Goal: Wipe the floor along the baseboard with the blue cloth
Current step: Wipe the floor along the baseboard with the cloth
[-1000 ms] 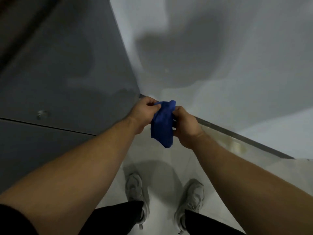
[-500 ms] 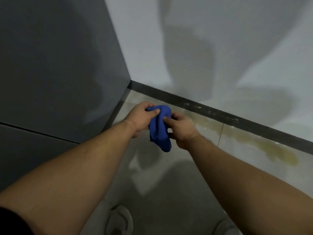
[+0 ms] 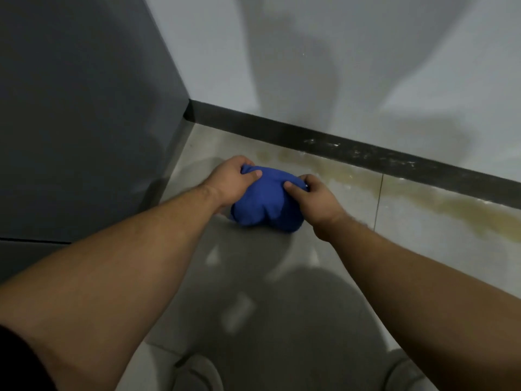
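Note:
The blue cloth is bunched into a wide bundle, held low over the pale tiled floor near the room's corner. My left hand grips its left top edge and my right hand grips its right top edge. A dark baseboard runs along the white wall just beyond the cloth. A yellowish stain stretches on the floor along the baseboard, from behind my right hand to the right edge. I cannot tell whether the cloth touches the floor.
A dark grey panel stands on the left and meets the white wall at the corner. The toes of my shoes show at the bottom edge. A tile joint crosses the floor right of my right hand.
Both hands have dropped toward the floor with the cloth and moved apart, spreading the hanging bundle wider. The view has tilted down closer to the baseboard and stain.

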